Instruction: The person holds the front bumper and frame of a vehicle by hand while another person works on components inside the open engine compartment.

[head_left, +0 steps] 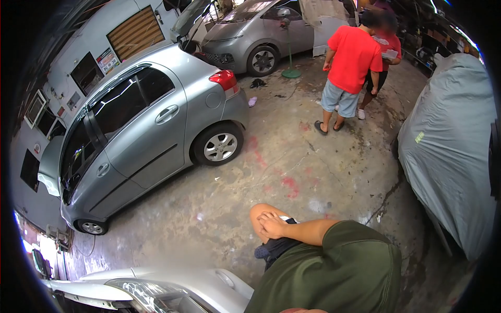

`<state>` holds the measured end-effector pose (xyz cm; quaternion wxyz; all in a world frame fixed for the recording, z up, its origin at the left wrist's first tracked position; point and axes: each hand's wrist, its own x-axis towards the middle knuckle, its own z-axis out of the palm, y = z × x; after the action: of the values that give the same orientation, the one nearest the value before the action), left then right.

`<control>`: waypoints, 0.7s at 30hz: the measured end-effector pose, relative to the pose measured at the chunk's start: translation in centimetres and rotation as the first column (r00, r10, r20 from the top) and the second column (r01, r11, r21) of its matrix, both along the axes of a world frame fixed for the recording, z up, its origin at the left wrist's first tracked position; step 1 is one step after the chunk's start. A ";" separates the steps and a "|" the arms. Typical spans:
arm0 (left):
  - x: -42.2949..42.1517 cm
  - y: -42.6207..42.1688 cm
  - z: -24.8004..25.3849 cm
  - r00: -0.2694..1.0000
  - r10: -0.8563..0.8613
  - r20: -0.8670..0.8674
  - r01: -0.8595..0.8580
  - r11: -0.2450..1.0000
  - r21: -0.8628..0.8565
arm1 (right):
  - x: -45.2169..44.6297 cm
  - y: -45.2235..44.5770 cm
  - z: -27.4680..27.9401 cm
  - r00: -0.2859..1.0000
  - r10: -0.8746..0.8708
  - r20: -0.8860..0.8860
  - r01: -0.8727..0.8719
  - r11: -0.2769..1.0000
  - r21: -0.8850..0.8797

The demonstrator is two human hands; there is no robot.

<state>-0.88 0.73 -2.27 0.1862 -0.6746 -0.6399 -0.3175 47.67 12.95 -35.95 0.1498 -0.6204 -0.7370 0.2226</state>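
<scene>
A silver hatchback (141, 130) fills the upper left of the frame. At lower centre, a green sleeve (360, 245) leads into the right forearm (310, 232), stretched leftward to a bent knee (256, 213); the right hand (272, 225) lies there, fingers close together, their grip impossible to tell.

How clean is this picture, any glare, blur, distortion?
Head view: wide-angle bending, edges fading to black; head view: reflections streak the dark glass windows of the silver hatchback; head view: blown-out light lower left, hazy smear above the pale, glossy car front.
</scene>
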 end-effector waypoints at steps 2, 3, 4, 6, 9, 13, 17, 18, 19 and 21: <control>0.1 0.0 0.0 1.000 -0.020 0.008 0.020 1.000 0.017 | 0.0 0.1 0.1 1.000 0.006 -0.008 -0.006 1.000 0.003; 0.1 0.0 0.1 1.000 -0.025 0.001 0.025 1.000 0.014 | 0.0 0.1 -0.1 1.000 0.009 -0.012 -0.009 1.000 0.004; 0.1 0.0 0.2 1.000 -0.029 -0.005 0.029 0.999 0.013 | -0.1 0.2 -0.2 1.000 0.007 -0.005 -0.006 1.000 0.018; 0.3 0.0 0.4 1.000 -0.022 -0.001 0.022 1.000 -0.003 | -0.1 0.2 -0.2 1.000 0.000 0.010 0.000 0.999 0.047; 0.9 -0.2 0.9 1.000 0.011 0.016 -0.010 0.999 -0.037 | 0.2 0.3 0.3 0.999 0.032 0.038 -0.032 0.999 -0.013; 0.5 -0.2 0.7 1.000 0.013 0.016 -0.012 0.999 -0.047 | 0.2 -0.1 0.6 1.000 0.007 -0.015 -0.006 1.000 0.027; 0.1 -0.1 0.4 1.000 -0.002 -0.010 0.001 0.999 -0.050 | 0.3 -0.3 0.7 0.999 -0.014 -0.047 0.017 0.999 0.048; 0.1 -0.1 0.4 1.000 0.007 -0.008 -0.007 0.998 -0.058 | 0.3 -0.4 0.2 0.998 -0.018 -0.052 0.021 0.998 0.052; 0.3 -0.2 0.5 1.000 0.016 -0.007 -0.016 0.998 -0.066 | 0.3 -0.4 -0.3 0.999 -0.023 -0.049 0.027 0.997 0.073; 0.1 -0.3 0.4 1.000 0.006 -0.010 -0.006 0.999 -0.054 | 0.3 -0.4 -0.7 0.998 -0.035 -0.043 0.040 0.992 0.116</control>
<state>-0.74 0.47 -1.91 0.1719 -0.6789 -0.6494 -0.2964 47.97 12.53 -36.63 0.2051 -0.6195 -0.7338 0.1890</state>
